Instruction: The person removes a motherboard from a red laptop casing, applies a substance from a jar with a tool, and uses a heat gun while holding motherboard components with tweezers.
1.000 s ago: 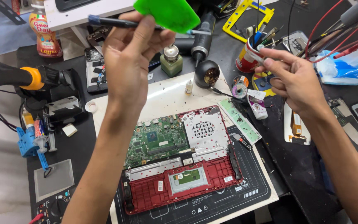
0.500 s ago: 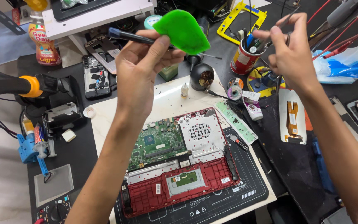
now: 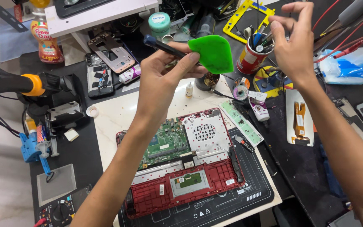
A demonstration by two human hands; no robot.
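Note:
My left hand [image 3: 161, 80] is raised above the opened red laptop base [image 3: 181, 168] and grips a dark blue-handled tool [image 3: 163, 46] together with a flat green plastic pry pick [image 3: 215, 53]. My right hand [image 3: 294, 40] hovers over the red cup of tools [image 3: 251, 59], fingers pinched around a thin tool shaft; what exactly it holds is too thin to make out. The laptop shows a green circuit board [image 3: 167, 143] and a silver perforated plate [image 3: 203, 133], lying on a dark work mat [image 3: 248, 197].
A heat gun with an orange collar [image 3: 26, 84] rests at left. Phone frames [image 3: 108, 52], a bottle [image 3: 43, 38], a multimeter [image 3: 57, 210], a yellow frame [image 3: 242, 19], tape rolls [image 3: 242, 90], a green strip board [image 3: 241, 122] and a phone screen part [image 3: 300, 117] crowd the bench.
My right hand rose from beside the cup to above it, pinching at a tool. My left hand with the green pick and blue tool dropped lower in view and shifted right.

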